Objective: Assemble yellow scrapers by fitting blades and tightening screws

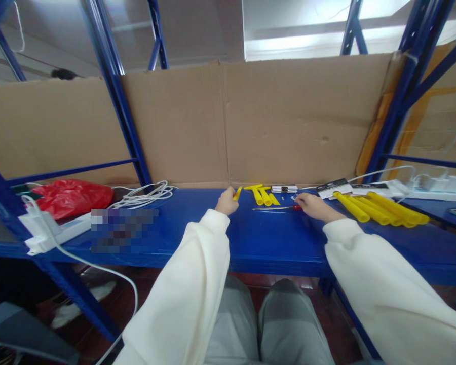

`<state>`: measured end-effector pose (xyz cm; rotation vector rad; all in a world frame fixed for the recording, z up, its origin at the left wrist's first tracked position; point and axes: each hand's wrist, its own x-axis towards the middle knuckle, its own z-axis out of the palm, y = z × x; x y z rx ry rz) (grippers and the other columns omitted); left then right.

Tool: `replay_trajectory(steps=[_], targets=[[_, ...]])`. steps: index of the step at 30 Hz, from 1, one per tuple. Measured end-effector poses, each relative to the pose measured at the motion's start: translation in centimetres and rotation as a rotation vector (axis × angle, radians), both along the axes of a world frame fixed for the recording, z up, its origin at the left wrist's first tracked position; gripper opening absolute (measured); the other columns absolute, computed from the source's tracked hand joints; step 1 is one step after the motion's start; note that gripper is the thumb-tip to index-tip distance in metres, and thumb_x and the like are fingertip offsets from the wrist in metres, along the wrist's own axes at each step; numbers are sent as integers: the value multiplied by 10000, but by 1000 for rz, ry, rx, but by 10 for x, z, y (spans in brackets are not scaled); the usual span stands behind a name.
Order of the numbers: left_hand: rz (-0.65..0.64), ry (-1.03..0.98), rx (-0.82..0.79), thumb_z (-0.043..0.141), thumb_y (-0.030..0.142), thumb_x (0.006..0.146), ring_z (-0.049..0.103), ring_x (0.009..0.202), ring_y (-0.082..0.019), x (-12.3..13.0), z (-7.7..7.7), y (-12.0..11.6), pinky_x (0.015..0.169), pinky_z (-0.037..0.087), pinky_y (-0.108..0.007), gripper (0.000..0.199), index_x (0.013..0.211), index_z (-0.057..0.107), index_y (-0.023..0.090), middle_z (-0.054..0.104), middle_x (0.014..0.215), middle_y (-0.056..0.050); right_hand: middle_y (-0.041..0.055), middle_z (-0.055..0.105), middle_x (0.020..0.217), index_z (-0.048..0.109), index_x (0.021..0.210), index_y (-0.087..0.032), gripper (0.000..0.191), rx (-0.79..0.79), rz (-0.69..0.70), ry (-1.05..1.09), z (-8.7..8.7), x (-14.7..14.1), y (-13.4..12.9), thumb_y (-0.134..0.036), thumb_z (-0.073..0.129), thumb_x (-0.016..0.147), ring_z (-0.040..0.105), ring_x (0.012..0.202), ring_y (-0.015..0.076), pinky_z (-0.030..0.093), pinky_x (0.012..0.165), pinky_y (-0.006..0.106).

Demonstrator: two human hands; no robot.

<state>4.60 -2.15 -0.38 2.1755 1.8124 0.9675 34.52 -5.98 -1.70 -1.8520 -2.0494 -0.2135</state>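
Two bare hands reach forward over the blue shelf point(197, 228), and your left hand point(226, 201) has its fingers closed around a small yellow piece point(237, 193), pinching it so that it stands tilted upward. Your right hand point(312, 205) has its fingers bent in at the red handle point(297, 207) of a slim tool lying on the shelf; you can't be told from here whether they grip that handle, merely touch it or hover just beside it.

To handle this well, hold the yellow piece firmly but lightly, well clear of the loose parts, and take the tool by its handle rather than its thin shaft. Mind the tiny pale bits point(282, 197) near your right fingertips; a stray knuckle could scatter them.

Between your hands, more yellow parts point(257, 195) lie together, with a black-and-white stack point(284, 188) just beside them. Outside your right hand rest several long yellow tubes point(380, 209). Well off to your left sit coiled white cables point(152, 193) and a red bag point(78, 197).
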Motion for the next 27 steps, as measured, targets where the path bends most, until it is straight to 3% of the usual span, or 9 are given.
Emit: replay_trajectory(steps=[5, 10, 16, 20, 27], targets=[[-12, -5, -12, 602, 63, 798, 653, 991, -203, 0, 0, -1, 794, 483, -260, 191, 909, 543, 206, 697, 1009, -77, 101, 712, 1180, 705, 1117, -211, 373, -7, -57, 35, 2, -2, 10, -160, 407, 898, 647, 1092, 238, 479, 929, 341], [-30, -12, -19, 603, 63, 798, 644, 983, -203, 0, 0, -1, 794, 480, -265, 199, 912, 534, 211, 685, 1026, -75, 64, 721, 1179, 699, 1207, -275, 422, -64, -85, 50, 14, -14, 33, -190, 476, 859, 640, 1114, 258, 501, 880, 342], [-61, -11, -14, 634, 62, 785, 639, 973, -198, 2, -1, -4, 804, 473, -264, 215, 899, 537, 216, 684, 1002, -63, 63, 709, 1198, 741, 1137, -333, 432, -160, -193, 17, 20, -29, 54, -166, 525, 802, 602, 1161, 313, 450, 962, 499], [-78, 17, -15, 628, 74, 794, 651, 962, -198, 4, -1, -6, 800, 472, -262, 191, 899, 549, 212, 691, 1011, -67, 88, 672, 1242, 764, 1078, -344, 384, -173, -196, -23, 11, -27, 53, -176, 557, 802, 534, 1226, 336, 367, 1019, 589], [-93, 37, -23, 633, 99, 798, 651, 975, -211, 5, 0, -9, 794, 469, -269, 168, 899, 552, 205, 688, 1039, -79, 106, 572, 1361, 707, 1202, -349, 475, -219, -205, -51, 8, -27, 45, -134, 499, 834, 433, 1316, 350, 321, 1044, 626]])
